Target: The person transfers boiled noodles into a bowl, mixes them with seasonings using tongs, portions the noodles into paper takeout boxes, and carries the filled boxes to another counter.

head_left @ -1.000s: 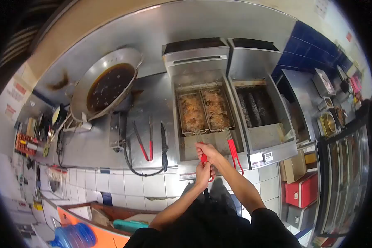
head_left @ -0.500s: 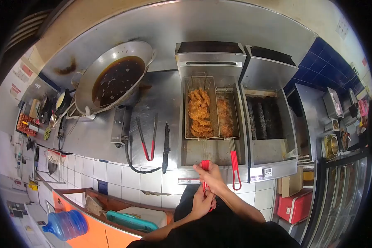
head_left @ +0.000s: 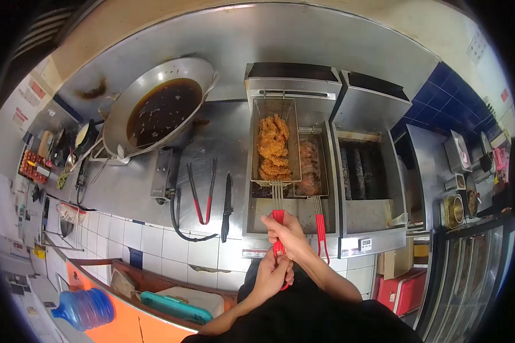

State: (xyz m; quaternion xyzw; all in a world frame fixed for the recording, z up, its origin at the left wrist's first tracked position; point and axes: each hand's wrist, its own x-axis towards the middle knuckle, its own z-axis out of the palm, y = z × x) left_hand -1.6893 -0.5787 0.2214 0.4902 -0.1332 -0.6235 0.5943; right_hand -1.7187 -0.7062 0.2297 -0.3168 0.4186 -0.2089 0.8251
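Note:
Both my hands are wrapped round the red handle (head_left: 278,216) of a wire fryer basket (head_left: 294,143). My right hand (head_left: 289,235) grips it farther up, and my left hand (head_left: 272,273) closes on its lower end, close to my body. Golden-brown fried pieces (head_left: 273,146), chicken by their look, fill the basket, which is held above the left fryer vat (head_left: 292,214). Right beside it, a second basket (head_left: 328,154) with browned pieces (head_left: 309,168) sits lower in the same vat. Its red handle (head_left: 320,228) is untouched.
To the left are red-handled tongs (head_left: 203,200), a black knife (head_left: 228,206) and a metal box with a hose (head_left: 163,174). A large wok (head_left: 212,86) of dark oil stands farther left. On the right is another fryer vat (head_left: 363,214) with dark tubes inside.
My hands have raised the left basket slightly and shifted it a little left, away from the second basket. More of the second basket shows now. My grip stays the same.

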